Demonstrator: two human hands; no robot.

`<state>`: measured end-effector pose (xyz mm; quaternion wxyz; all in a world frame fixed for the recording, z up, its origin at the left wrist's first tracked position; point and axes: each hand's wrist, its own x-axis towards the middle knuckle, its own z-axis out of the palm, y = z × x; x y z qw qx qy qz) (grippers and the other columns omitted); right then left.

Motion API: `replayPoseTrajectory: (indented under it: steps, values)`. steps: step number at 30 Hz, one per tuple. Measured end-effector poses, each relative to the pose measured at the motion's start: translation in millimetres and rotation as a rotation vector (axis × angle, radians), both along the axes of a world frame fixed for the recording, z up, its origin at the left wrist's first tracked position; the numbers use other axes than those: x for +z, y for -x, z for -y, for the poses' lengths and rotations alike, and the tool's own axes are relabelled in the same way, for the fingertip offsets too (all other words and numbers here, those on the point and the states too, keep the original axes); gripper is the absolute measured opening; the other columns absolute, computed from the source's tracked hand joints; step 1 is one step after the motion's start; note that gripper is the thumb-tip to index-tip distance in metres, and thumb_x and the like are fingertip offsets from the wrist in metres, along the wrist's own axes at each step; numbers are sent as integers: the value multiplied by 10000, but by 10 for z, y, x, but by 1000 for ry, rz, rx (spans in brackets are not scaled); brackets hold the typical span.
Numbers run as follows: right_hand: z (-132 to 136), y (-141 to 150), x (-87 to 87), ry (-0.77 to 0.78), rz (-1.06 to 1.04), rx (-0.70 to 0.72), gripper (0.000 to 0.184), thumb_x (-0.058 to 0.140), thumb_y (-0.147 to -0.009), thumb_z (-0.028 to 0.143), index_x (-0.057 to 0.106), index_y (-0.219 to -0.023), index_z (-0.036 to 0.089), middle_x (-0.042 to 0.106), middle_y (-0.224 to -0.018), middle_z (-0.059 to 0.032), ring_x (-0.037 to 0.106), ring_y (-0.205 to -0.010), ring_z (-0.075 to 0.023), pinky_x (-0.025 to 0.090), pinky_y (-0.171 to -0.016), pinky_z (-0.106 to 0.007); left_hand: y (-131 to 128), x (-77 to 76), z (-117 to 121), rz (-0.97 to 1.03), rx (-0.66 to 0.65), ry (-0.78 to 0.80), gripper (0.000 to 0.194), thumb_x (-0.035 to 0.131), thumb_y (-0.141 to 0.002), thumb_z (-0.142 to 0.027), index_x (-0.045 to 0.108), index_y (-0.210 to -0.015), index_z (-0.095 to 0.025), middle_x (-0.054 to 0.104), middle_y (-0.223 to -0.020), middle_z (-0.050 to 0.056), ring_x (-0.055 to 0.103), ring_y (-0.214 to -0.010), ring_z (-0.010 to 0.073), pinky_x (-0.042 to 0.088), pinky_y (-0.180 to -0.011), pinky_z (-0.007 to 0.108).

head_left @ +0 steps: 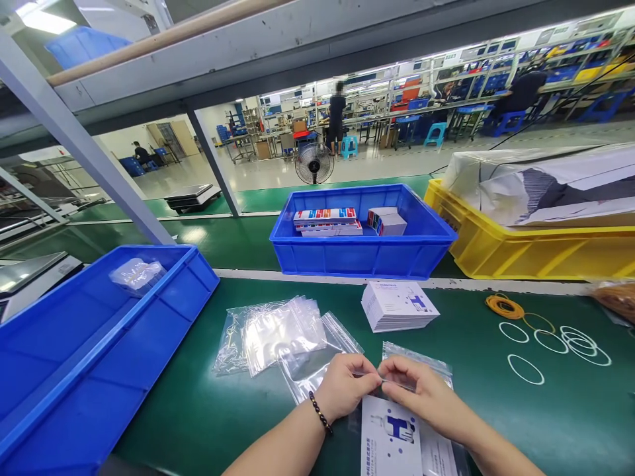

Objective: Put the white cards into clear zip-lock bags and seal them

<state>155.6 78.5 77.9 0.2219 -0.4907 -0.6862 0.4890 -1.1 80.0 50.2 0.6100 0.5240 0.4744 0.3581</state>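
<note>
My left hand (344,385) and my right hand (421,390) meet at the near edge of the green table, both pinching the top edge of a clear zip bag (397,387). A white printed leaflet (391,439) sits inside this bag, below my hands. A bead bracelet circles my left wrist. More clear zip bags (278,334) lie in a loose pile just left of my hands. A stack of white leaflets (398,305) rests beyond my hands, toward the table's middle.
A blue bin (362,254) with small boxes stands at the back centre, a yellow bin (526,251) with wrapped goods at the right, and a large blue tray (99,344) holding a bagged item at the left. White rings (550,347) and orange bands (503,306) lie right. People work far behind.
</note>
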Motion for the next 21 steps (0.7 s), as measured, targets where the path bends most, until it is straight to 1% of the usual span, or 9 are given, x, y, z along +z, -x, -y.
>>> replayPoseTrajectory:
  steps: [2,6,9,12,16,21]
  values:
    - [-7,-21,12,-1,4,9,107,499,-704,310,541,-678,215,569,-683,5,529,-657,-160,430,-601,-267,11,6,-10,-6,2,-5,160,585,-618,-286,546,-543,-150,528,-507,-23,476,-498,95,373,-505,222]
    - [-30,-76,-30,-79,57,-55,220,442,-749,356,483,-582,219,495,-560,22,471,-551,-143,398,-523,-256,42,0,-32,-4,2,-77,105,588,-624,-254,574,-631,-151,560,-578,-17,502,-555,101,396,-551,221]
    - [-43,-89,-78,-129,61,-61,229,446,-760,354,490,-581,219,495,-555,23,460,-538,-139,386,-503,-250,57,-19,-33,-70,17,-139,76,564,-645,-226,573,-618,-155,555,-568,-20,491,-557,100,388,-543,215]
    - [-44,-76,-94,-145,56,-51,231,457,-766,349,499,-581,216,515,-573,18,477,-553,-144,396,-511,-254,62,-37,-26,-126,23,-176,78,544,-659,-204,565,-601,-154,559,-564,-17,485,-558,103,384,-548,219]
    - [-27,-48,-82,-129,54,-34,179,472,-759,327,528,-633,213,553,-635,6,512,-604,-154,418,-548,-263,51,-38,-21,-117,31,-147,64,535,-648,-189,552,-598,-153,547,-553,-21,481,-549,100,380,-545,218]
    - [3,-6,-75,-222,87,-40,254,420,-795,351,481,-589,216,526,-597,5,489,-574,-151,401,-534,-269,25,-12,-12,-72,8,-82,72,553,-638,-203,552,-588,-151,545,-549,-22,476,-536,96,380,-538,218]
